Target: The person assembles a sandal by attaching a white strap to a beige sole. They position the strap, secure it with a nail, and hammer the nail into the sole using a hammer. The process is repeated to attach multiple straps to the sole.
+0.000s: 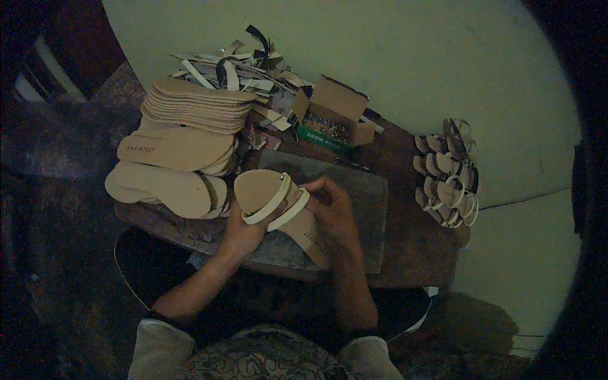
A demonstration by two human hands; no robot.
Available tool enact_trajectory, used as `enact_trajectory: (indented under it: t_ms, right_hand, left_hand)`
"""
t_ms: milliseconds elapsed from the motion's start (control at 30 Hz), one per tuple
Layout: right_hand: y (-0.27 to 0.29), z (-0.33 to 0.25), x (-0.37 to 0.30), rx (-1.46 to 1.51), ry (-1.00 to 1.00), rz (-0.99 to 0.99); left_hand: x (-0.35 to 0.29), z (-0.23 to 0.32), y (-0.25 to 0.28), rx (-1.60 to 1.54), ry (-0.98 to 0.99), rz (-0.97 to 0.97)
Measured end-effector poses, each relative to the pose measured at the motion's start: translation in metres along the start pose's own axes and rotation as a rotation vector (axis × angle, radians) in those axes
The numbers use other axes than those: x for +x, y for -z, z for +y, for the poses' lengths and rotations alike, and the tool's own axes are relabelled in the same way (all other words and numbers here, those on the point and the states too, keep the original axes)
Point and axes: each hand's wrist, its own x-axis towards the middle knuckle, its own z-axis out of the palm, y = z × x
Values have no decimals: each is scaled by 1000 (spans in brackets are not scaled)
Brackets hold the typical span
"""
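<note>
A tan sandal sole (258, 189) with two cream straps (271, 208) across it is held above the table, toe end pointing away and to the left. My left hand (242, 233) is closed round its left edge, beside the straps' ends. At the other side, my right hand (332, 208) pinches the end of the nearer strap between thumb and fingertips. The heel end slants down toward my right wrist, which partly hides it. A small dark shiny spot shows on the farther strap. Under the hands lies a flat grey slab (370, 206).
Stacks of tan insoles (158, 183) stand left of the slab. Behind them lies a heap of strap and board scraps (250, 66). An opened cardboard box (339, 98) of small nails is at the back. Several finished-looking sandals (446, 171) are piled at the right, by the wall.
</note>
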Motion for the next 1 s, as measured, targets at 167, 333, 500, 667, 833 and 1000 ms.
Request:
enact_trajectory:
  t_ms: [167, 333, 500, 667, 833, 1000]
  right_hand:
    - [-3, -6, -2, -74, 51, -8]
    - [-9, -10, -6, 37, 12, 37]
    - [4, 12, 3, -23, 93, -32]
    - [1, 2, 0, -38, 5, -33]
    - [-6, -20, -20, -232, 70, 67]
    - [-7, -25, -36, -457, 266, -4]
  left_hand:
    - [-2, 1, 0, 38, 18, 32]
    - [-1, 6, -2, 67, 59, 41]
    - [-1, 6, 0, 83, 32, -3]
    - [0, 5, 0, 59, 63, 12]
    - [-1, 8, -1, 18, 84, 45]
    - [-7, 21, -7, 19, 123, 77]
